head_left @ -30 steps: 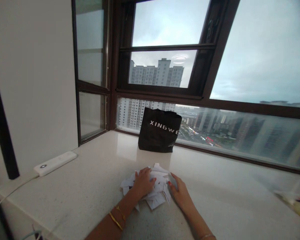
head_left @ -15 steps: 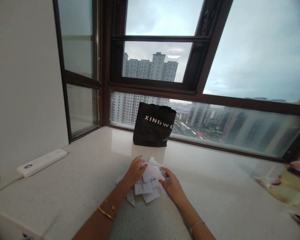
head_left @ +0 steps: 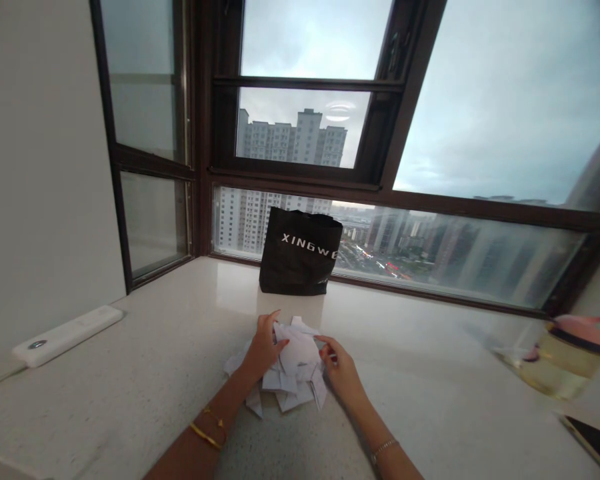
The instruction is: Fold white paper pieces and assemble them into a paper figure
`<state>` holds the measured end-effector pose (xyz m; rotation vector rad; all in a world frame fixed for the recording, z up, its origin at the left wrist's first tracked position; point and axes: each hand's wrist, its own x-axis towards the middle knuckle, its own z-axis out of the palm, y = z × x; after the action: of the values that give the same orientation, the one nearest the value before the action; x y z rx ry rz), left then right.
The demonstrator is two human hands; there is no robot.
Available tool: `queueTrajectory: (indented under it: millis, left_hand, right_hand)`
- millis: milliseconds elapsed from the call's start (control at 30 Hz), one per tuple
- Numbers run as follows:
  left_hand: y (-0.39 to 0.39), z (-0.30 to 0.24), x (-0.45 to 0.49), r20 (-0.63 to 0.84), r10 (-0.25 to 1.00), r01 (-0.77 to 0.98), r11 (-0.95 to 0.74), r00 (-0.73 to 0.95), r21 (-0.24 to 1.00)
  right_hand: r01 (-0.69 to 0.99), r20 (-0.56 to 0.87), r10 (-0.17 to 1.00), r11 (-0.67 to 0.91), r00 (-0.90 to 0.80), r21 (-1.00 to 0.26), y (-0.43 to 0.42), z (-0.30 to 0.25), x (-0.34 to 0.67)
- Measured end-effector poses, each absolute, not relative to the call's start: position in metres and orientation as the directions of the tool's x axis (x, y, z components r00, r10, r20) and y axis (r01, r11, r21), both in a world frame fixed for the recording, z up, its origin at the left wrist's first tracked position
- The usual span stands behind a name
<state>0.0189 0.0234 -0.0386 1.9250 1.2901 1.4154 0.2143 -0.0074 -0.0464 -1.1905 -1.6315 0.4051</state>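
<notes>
A heap of white paper scraps (head_left: 290, 373) lies on the pale stone counter (head_left: 145, 373) in front of me. My left hand (head_left: 263, 345) curls round the left side of the heap, fingers pinching a larger white piece at the top. My right hand (head_left: 341, 369) grips the right side of the same heap with fingertips closed on the paper. Both wrists wear thin bracelets. A black shopping bag (head_left: 300, 252) with white lettering stands upright behind the heap, against the window.
A white power strip (head_left: 67, 335) lies at the left near the wall. At the right stand a glass container (head_left: 560, 353) of pale liquid with a pink lid and a dark phone (head_left: 593, 441) at the corner. Dark-framed windows run along the back.
Both hands have gone from lying flat on the heap to gripping it from both sides and bunching the scraps together. The view has shifted right, bringing the glass container into sight.
</notes>
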Motion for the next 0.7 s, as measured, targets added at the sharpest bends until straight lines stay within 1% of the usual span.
queueTrajectory:
  millis: [100, 200, 333, 433, 500, 600, 667, 700]
  left_hand:
    - [0.022, -0.033, 0.016, 0.548, 0.836, 0.428, -0.498, 0.008, 0.754]
    - [0.021, -0.027, 0.013, 0.549, 0.834, 0.408, -0.483, -0.054, 0.775]
    - [0.021, -0.022, 0.012, 0.493, 0.854, 0.256, -0.445, -0.168, 0.858]
    - [0.020, -0.021, 0.016, 0.423, 0.877, 0.129, -0.403, -0.228, 0.906]
    - [0.018, -0.019, 0.020, 0.388, 0.894, 0.050, -0.387, -0.223, 0.921]
    - [0.012, -0.017, 0.027, 0.338, 0.926, -0.069, -0.353, -0.167, 0.933]
    - [0.009, -0.016, 0.031, 0.317, 0.938, -0.116, -0.333, -0.141, 0.936]
    - [0.008, -0.015, 0.032, 0.312, 0.940, -0.128, -0.329, -0.136, 0.936]
  right_hand:
    - [0.506, 0.525, 0.850, 0.437, 0.038, -0.744, -0.005, -0.049, 0.216]
    - [0.514, 0.537, 0.841, 0.435, 0.060, -0.739, -0.004, -0.050, 0.217]
    - [0.510, 0.572, 0.811, 0.443, 0.122, -0.737, -0.006, -0.046, 0.216]
    - [0.444, 0.538, 0.833, 0.437, 0.128, -0.782, -0.010, -0.043, 0.211]
    - [0.378, 0.491, 0.865, 0.422, 0.105, -0.824, -0.011, -0.043, 0.205]
    - [0.254, 0.444, 0.891, 0.410, 0.092, -0.876, -0.011, -0.046, 0.198]
    - [0.210, 0.447, 0.882, 0.413, 0.151, -0.886, -0.009, -0.047, 0.197]
    - [0.215, 0.451, 0.870, 0.411, 0.197, -0.886, -0.008, -0.047, 0.198]
